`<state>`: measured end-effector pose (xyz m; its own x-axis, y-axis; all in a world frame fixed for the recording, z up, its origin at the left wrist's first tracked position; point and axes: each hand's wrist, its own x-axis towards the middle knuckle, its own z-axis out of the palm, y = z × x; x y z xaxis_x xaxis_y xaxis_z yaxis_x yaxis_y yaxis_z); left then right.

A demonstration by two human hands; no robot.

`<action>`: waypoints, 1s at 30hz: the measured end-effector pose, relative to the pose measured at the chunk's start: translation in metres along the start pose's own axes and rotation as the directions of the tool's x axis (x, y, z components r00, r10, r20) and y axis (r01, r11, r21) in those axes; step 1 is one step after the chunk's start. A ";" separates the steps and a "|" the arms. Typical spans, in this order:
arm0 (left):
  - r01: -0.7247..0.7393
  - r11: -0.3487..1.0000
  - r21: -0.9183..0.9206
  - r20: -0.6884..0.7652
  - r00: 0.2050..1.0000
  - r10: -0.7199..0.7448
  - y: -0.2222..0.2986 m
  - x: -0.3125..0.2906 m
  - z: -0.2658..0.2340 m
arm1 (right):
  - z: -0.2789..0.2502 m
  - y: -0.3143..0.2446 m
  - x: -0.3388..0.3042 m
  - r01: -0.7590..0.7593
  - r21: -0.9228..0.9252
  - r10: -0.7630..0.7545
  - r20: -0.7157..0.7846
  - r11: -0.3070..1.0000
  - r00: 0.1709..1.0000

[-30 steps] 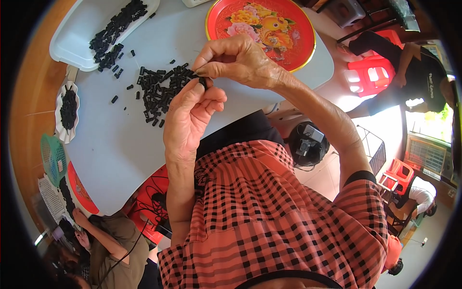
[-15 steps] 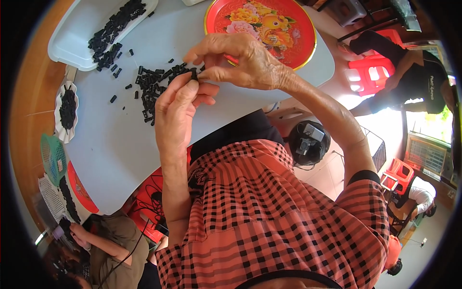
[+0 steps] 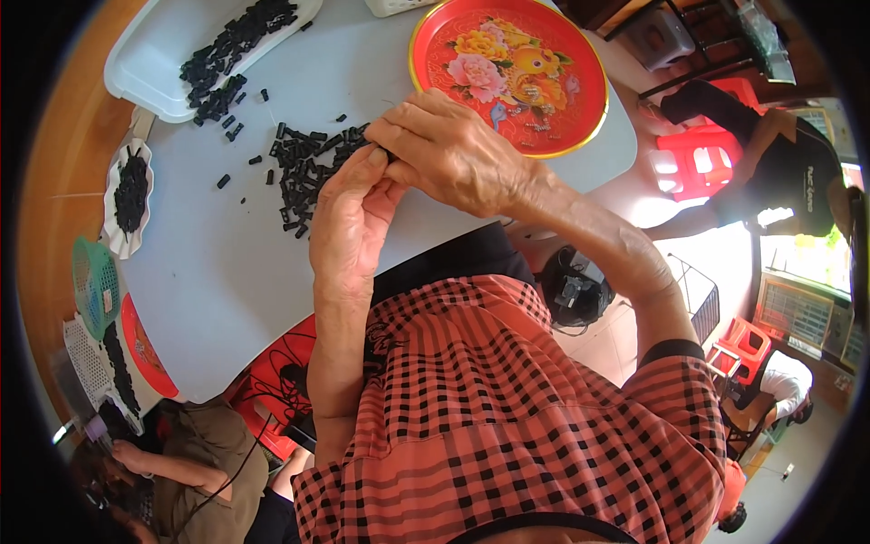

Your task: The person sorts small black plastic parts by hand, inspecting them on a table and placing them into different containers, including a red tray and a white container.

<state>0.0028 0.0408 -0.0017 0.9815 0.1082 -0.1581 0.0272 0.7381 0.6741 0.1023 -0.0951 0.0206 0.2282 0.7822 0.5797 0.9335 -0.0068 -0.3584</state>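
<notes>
My left hand (image 3: pixel 349 222) is raised over the near part of the table, thumb and fingertips pinched on a small black plastic part (image 3: pixel 390 157). Closed around the same spot, my right hand (image 3: pixel 453 150) meets it from the right, its fingers covering most of the part. A loose pile of small black cylindrical parts (image 3: pixel 297 177) lies on the table just behind and left of my hands. Several single parts (image 3: pixel 224 181) are scattered to the pile's left.
The pale table (image 3: pixel 208 290) carries a white tray (image 3: pixel 136 77) of black parts at far left and a red floral round tray (image 3: pixel 444 54) at far right. A scalloped white dish (image 3: pixel 118 231) and a green basket (image 3: pixel 95 281) line the left edge. A co-worker (image 3: pixel 199 453) sits lower left.
My right hand has turned over and closed in on the black part, hiding most of it. Both hands sit slightly lower; the view has shifted a little.
</notes>
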 end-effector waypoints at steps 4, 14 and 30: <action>-0.045 0.999 0.016 -0.081 0.996 0.046 -0.001 -0.002 0.013 | 0.007 -0.011 -0.004 -0.028 -0.225 0.001 -0.119 0.974 0.993; -0.213 0.972 0.097 -0.042 0.975 0.218 0.002 -0.004 0.016 | -0.027 0.032 0.048 -0.148 -0.046 0.138 -0.178 0.988 0.974; -0.258 0.936 0.239 -0.133 0.946 0.295 0.020 -0.041 -0.005 | 0.091 0.060 0.170 0.014 -0.056 -0.002 0.211 0.998 0.978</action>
<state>-0.0378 0.0547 0.0150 0.9114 0.4090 -0.0467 -0.1828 0.5037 0.8443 0.1717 0.0938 0.0309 0.1627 0.8959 0.4133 0.9507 -0.0304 -0.3085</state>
